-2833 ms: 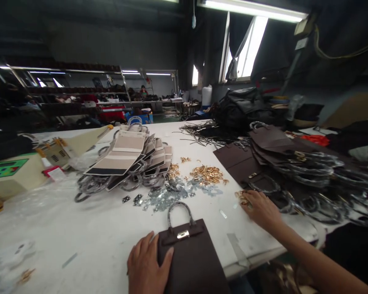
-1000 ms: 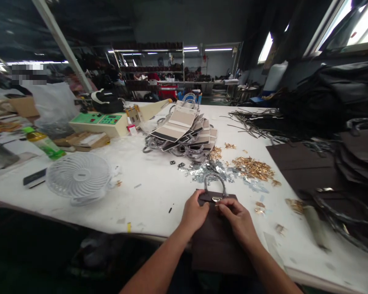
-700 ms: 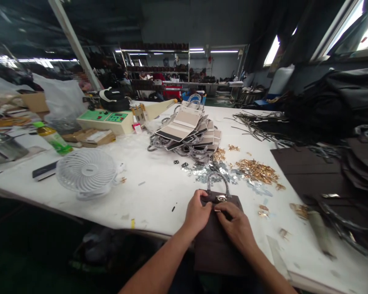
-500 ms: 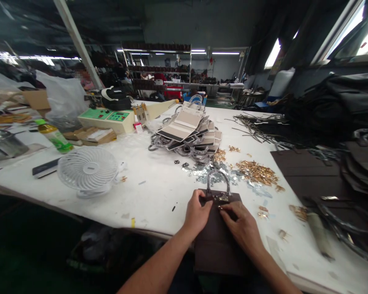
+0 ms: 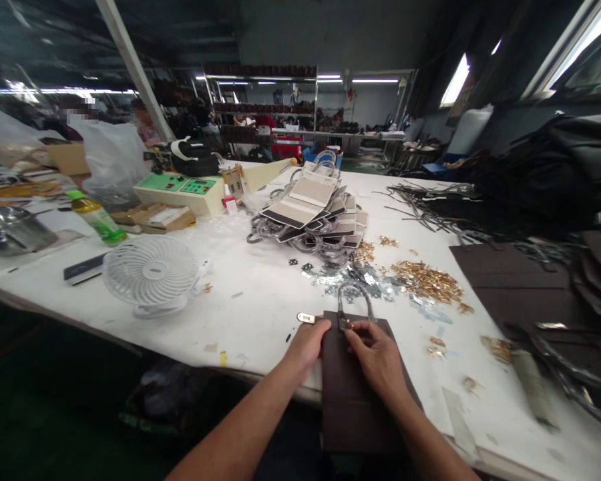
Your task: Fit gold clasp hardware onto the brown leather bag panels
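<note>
A dark brown handbag panel [image 5: 353,401] with a plastic-wrapped handle [image 5: 354,288] lies over the table's front edge. My left hand [image 5: 306,344] is closed on its upper left edge, thumb on the front and the other fingers partly hidden. Just beyond those fingertips, a small tab with a shiny metal plate [image 5: 306,318] sticks out to the left. At the foot of the handle, my right hand [image 5: 378,354] pinches a small gold metal fitting [image 5: 349,325] against the panel. The fingers cover part of the fitting.
Gold fittings [image 5: 425,280] and thin metal plates [image 5: 365,280] are heaped behind the panel. Farther back is a pile of beige-lined panels [image 5: 305,200]. A white fan [image 5: 153,274] stands left; brown panels [image 5: 511,274] and a roll [image 5: 533,387] lie right.
My left hand has moved slightly left and down to the panel's edge. The plated tab now protrudes left instead of lying across the front. My right hand has shifted left and up to the handle's foot.
</note>
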Available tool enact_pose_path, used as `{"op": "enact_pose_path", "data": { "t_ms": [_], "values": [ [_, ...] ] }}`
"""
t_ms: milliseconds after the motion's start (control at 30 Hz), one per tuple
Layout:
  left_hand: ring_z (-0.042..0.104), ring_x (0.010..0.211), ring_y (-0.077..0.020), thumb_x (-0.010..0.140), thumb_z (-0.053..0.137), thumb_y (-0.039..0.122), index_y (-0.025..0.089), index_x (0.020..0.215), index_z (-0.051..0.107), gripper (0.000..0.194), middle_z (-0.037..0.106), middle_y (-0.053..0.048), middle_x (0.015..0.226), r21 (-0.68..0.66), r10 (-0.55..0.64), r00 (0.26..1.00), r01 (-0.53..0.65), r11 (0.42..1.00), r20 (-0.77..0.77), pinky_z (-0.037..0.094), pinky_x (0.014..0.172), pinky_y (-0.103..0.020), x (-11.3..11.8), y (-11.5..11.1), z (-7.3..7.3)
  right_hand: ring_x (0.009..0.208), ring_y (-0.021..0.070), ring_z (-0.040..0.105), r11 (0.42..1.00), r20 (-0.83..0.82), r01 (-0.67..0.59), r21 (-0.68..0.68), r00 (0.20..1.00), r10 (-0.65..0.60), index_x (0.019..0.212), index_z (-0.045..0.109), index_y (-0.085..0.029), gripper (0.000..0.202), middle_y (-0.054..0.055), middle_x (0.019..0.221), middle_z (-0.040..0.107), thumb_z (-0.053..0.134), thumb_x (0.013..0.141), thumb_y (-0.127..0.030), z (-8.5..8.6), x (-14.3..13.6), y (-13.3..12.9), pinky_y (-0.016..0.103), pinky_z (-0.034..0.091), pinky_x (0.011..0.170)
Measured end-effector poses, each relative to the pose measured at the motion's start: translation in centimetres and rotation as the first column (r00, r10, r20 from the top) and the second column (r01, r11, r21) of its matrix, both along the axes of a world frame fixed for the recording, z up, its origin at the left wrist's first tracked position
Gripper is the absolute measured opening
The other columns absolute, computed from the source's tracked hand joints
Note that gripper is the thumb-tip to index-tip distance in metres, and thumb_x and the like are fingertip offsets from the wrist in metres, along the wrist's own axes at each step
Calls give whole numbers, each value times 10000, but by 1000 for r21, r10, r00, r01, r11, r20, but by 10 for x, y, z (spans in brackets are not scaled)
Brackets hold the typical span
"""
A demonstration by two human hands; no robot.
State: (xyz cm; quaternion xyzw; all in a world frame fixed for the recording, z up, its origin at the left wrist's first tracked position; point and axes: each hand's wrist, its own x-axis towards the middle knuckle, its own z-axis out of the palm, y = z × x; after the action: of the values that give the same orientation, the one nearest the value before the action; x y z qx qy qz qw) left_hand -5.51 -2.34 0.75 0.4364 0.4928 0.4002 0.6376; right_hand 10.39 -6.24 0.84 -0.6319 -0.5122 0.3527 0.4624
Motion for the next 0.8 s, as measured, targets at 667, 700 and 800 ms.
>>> {"op": "enact_pose_path", "data": {
  "t_ms": [667, 700, 800],
  "values": [
    [694, 828, -221, 897, 631, 424, 177, 1146, 756, 372, 778, -50, 902, 150, -35, 998, 26, 988, 55, 535, 764, -313, -15, -10, -9, 629, 212, 649, 999, 277, 5, 47, 961, -18, 844, 701, -239, 204, 28, 796, 757, 634, 860, -431, 12, -16, -9, 315, 473, 633],
    [696, 830, -221, 905, 622, 422, 180, 1148, 756, 368, 781, -48, 909, 161, -32, 998, 22, 987, 56, 536, 782, -317, -14, -11, -10, 613, 211, 644, 999, 285, 10, 42, 958, -22, 841, 702, -239, 203, 26, 777, 753, 636, 858, -431, 12, -15, -9, 316, 469, 622],
    [702, 834, -219, 925, 590, 415, 188, 1150, 755, 361, 785, -45, 946, 198, -39, 996, 22, 980, 84, 535, 816, -322, -12, -12, -11, 586, 213, 647, 1000, 281, 28, 11, 959, -30, 840, 703, -239, 221, 20, 718, 739, 633, 859, -448, 12, -14, -11, 317, 461, 601]
  ]
}}
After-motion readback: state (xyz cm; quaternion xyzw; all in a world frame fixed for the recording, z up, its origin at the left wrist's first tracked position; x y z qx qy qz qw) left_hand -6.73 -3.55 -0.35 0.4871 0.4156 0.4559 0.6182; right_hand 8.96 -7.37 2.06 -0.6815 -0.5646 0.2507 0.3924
